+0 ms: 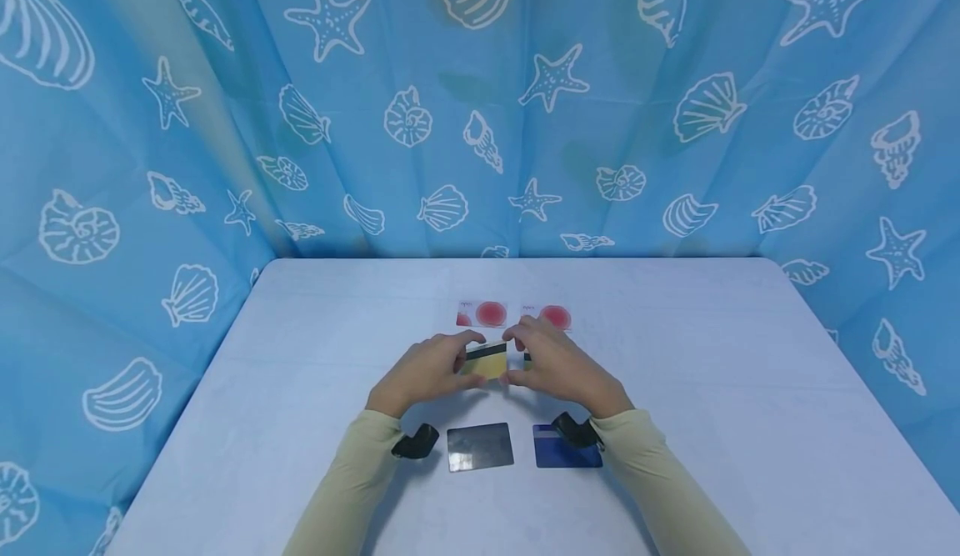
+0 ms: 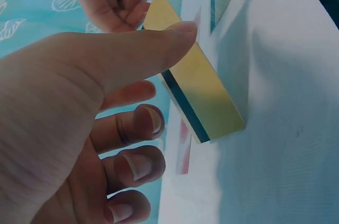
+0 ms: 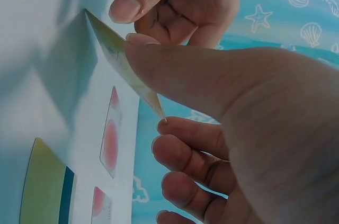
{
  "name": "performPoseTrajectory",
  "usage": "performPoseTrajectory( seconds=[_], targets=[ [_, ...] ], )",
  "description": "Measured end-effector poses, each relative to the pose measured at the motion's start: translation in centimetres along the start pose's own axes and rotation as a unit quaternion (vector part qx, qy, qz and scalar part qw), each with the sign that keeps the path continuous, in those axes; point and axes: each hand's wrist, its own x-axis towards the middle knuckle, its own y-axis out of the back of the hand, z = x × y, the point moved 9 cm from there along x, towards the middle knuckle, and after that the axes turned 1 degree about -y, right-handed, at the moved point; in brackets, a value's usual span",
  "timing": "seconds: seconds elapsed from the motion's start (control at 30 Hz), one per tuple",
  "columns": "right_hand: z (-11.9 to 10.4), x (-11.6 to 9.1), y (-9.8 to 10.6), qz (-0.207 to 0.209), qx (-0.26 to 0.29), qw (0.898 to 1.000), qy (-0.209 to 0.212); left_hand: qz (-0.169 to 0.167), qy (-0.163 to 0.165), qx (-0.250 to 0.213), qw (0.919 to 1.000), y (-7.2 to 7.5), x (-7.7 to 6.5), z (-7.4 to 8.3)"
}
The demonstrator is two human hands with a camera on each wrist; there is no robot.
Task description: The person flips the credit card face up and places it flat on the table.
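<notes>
A yellow card (image 1: 487,363) with a dark stripe is held raised and tilted between both hands. My left hand (image 1: 430,372) pinches its left end; in the left wrist view the thumb (image 2: 180,36) lies across the yellow face and the other fingers are loosely curled. At the right end my right hand (image 1: 566,370) grips the same card, thumb (image 3: 145,57) on one long edge and index fingertip (image 3: 168,124) at the other. A second yellow striped card (image 3: 45,184) lies on the table, mostly hidden behind the right hand in the head view.
Two white cards with red circles, a left one (image 1: 491,314) and a right one (image 1: 555,316), lie beyond the hands. Nearer are a black card (image 1: 480,448) and a blue card (image 1: 562,453), partly covered by the right wrist's camera. A shell-patterned blue curtain (image 1: 480,106) encloses the white table (image 1: 337,306).
</notes>
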Motion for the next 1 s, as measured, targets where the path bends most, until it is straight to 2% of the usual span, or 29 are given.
performPoseTrajectory(
  seconds=[0.33,1.0],
  targets=[
    [-0.7,-0.2,0.5,0.009,-0.008,1.000,0.009,0.011,-0.029,0.003,0.9995,-0.1,0.0,0.8],
    [-1.6,-0.7,0.9,0.020,-0.021,0.999,0.013,0.003,-0.026,-0.004,0.9996,-0.4,0.1,1.4]
  ],
)
